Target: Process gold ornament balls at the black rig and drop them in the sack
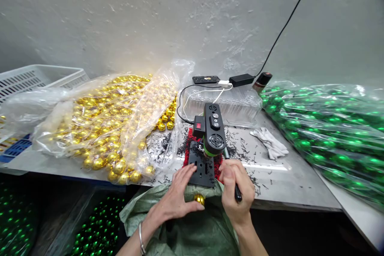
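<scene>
My left hand [179,193] has its fingers stretched out and its thumb apart, at the front edge of a black slotted metal base plate [201,173]. A shiny gold ball [199,199] is beside the thumb tip, over a green woven sack [198,228]; whether the thumb touches it I cannot tell. My right hand [237,188] is closed round a lever handle [238,194] with a black grip end. The metal shaft runs up behind a black bench machine [214,128] with round vents, buttons and a red switch. The machine's lower tip is partly hidden.
A clear bag of gold balls [108,116] spills at left, before a white crate [45,74]. Bags of green balls [330,132] lie at right. Behind are a clear plastic tray [222,102], a power adapter [241,80] and cables. A white glove [270,143] lies among black scraps.
</scene>
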`<state>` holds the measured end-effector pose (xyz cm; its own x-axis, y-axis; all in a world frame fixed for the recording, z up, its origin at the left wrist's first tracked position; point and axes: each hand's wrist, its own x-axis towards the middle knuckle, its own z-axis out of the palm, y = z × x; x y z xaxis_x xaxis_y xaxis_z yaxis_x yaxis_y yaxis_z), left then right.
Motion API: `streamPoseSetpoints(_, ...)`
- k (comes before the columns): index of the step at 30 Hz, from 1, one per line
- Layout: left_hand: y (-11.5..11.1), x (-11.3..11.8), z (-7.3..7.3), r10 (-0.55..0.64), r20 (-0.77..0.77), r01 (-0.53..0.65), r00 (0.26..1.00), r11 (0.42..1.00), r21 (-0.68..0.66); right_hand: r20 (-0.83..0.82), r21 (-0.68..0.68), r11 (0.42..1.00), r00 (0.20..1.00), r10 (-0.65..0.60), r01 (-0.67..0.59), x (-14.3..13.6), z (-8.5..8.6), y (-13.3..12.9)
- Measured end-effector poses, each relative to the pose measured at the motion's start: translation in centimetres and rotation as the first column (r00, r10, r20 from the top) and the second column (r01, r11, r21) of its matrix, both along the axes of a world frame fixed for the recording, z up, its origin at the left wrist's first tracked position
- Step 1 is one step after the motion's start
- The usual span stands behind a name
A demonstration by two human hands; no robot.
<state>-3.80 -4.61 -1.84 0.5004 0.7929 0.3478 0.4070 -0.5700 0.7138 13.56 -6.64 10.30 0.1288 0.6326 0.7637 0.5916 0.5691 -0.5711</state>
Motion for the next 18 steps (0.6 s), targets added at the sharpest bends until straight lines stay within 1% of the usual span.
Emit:
streamPoseSetpoints(1,1.2,-0.5,0.4,0.055,0.009,-0.055,0.998,0.998,-0.001,-0.004,0.005,1.000,1.000,-0.002,0.002,-0.1,-0.4,0.0)
streamPoseSetpoints(2,3.0,-0.9,1.0,0.144,0.021,-0.144,0.989,0.990,0.001,-0.011,0.011,1.000,1.000,-0.005,0.005,-0.1,-0.8,0.0)
streamPoseSetpoints(3,5.2,-1.2,1.6,0.261,0.031,-0.261,0.965,0.965,0.011,-0.020,0.017,1.000,1.000,-0.007,0.007,-0.2,-1.1,0.0)
streamPoseSetpoints(4,7.6,-1.5,2.2,0.380,0.030,-0.380,0.925,0.925,0.022,-0.028,0.025,1.000,1.000,-0.007,0.008,-0.2,-1.3,0.0)
streamPoseSetpoints(5,10.1,-1.6,2.8,0.476,0.011,-0.476,0.880,0.879,0.034,-0.032,0.031,0.999,0.999,-0.007,0.008,-0.3,-1.4,0.0)
streamPoseSetpoints(6,12.5,-1.6,3.3,0.531,-0.045,-0.531,0.846,0.847,0.029,-0.032,0.035,0.999,0.999,-0.008,0.009,-0.3,-1.5,0.0)
streamPoseSetpoints(7,14.6,-1.6,3.7,0.543,-0.115,-0.546,0.832,0.838,0.012,-0.031,0.038,0.999,0.999,-0.009,0.010,-0.3,-1.6,0.0)
streamPoseSetpoints(9,17.7,-1.5,4.2,0.545,-0.171,-0.556,0.821,0.831,-0.014,-0.031,0.041,0.999,0.999,-0.011,0.012,-0.3,-1.7,0.0)
streamPoseSetpoints(11,19.2,-1.3,4.2,0.534,-0.188,-0.551,0.824,0.833,-0.047,-0.037,0.047,0.999,0.999,-0.006,0.008,-0.3,-1.8,0.0)
streamPoseSetpoints(13,19.4,-1.3,4.0,0.523,-0.185,-0.544,0.832,0.835,-0.086,-0.033,0.050,0.999,0.999,0.001,0.001,-0.3,-1.9,0.0)
streamPoseSetpoints(16,18.4,-2.0,4.1,0.492,-0.145,-0.511,0.858,0.848,-0.142,-0.008,0.054,0.999,1.000,0.006,-0.005,-0.2,-2.0,0.0)
streamPoseSetpoints(17,17.7,-2.3,4.2,0.472,-0.088,-0.480,0.877,0.854,-0.201,0.000,0.056,0.998,1.000,0.008,-0.008,-0.2,-2.0,0.0)
streamPoseSetpoints(18,16.8,-2.6,4.4,0.449,0.006,-0.429,0.893,0.856,-0.290,0.003,0.060,0.998,1.000,0.009,-0.009,-0.2,-2.1,0.0)
